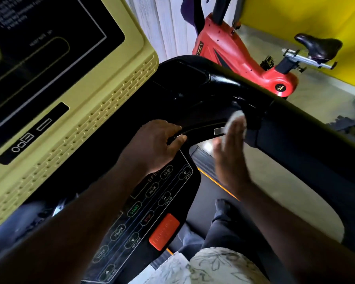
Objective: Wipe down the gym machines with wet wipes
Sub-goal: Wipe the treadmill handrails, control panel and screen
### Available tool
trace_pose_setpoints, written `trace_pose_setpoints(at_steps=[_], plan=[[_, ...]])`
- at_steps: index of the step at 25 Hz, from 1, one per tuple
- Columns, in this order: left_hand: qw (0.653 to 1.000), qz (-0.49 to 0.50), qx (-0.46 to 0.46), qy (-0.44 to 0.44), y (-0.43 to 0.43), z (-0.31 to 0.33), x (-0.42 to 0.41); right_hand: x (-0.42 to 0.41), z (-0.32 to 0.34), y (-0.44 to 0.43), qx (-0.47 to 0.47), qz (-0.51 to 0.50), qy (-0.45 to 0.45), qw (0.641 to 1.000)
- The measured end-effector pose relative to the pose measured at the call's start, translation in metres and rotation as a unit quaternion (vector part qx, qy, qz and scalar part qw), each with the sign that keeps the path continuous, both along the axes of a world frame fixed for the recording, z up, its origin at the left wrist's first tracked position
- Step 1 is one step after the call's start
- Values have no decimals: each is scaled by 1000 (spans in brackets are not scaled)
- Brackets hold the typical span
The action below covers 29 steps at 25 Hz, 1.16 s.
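Note:
I stand on a treadmill with a black console (189,95) and a button panel (143,218). My left hand (154,144) grips the curved black grip bar (197,128) at the console's lower edge, fingers curled over it. My right hand (232,152), blurred by motion, presses a white wet wipe (235,117) against the black right handrail (295,130) where it meets the console. Its fingers look fairly straight, and the wipe shows above the fingertips.
A pale yellow display housing (103,111) with a dark screen fills the upper left. A red exercise bike (240,56) with a black saddle (320,46) stands beyond the handrail by a yellow wall (316,15). The treadmill belt (211,193) and my leg lie below.

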<state>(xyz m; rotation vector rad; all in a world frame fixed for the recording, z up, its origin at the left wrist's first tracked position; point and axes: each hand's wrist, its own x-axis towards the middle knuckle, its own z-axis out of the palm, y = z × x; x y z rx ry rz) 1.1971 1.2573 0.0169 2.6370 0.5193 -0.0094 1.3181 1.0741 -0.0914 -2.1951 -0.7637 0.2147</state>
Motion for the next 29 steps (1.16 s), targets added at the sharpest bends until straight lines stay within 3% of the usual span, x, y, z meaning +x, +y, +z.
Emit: trace_pose_setpoints(at_steps=[3, 4, 5, 7, 8, 9, 13, 16, 19, 22, 23, 25, 27, 29], plan=[[1000, -21, 7, -8, 3, 0, 0, -48, 11, 3, 9, 255, -97, 962], [1000, -22, 10, -9, 4, 0, 0, -36, 9, -1, 7, 248, -128, 960], [1000, -19, 11, -7, 3, 0, 1, -20, 1, -4, -1, 179, -136, 974], [1000, -10, 4, 5, 2, 0, 1, 17, -10, -4, -4, -35, -34, 999], [1000, -8, 2, 6, 2, 2, 1, 22, -9, -2, -8, -75, 11, 997], [1000, -9, 1, 7, 1, 2, 1, 11, -5, 2, -14, -59, 21, 998], [1000, -6, 5, -5, 1, 1, 2, -68, 22, 8, 35, 167, 28, 985], [999, 13, 21, -22, 2, -3, 1, -72, 32, 20, 84, 76, 165, 980], [999, 28, 38, -24, 2, -5, 1, -38, 47, 39, 175, -107, 329, 922], [999, 29, 39, -18, 0, -5, 1, -13, 61, 41, 289, -203, 533, 768], [999, 32, 37, -14, 1, -7, 0, -15, 63, 36, 286, -182, 570, 749], [998, 42, 33, -12, 3, -9, -2, -23, 64, 27, 233, -66, 598, 764], [998, 53, 27, -12, 5, -11, -2, -15, 61, 14, 207, -20, 610, 764], [997, 55, 48, -20, 4, -13, 0, 7, 52, 6, 240, -28, 669, 703]])
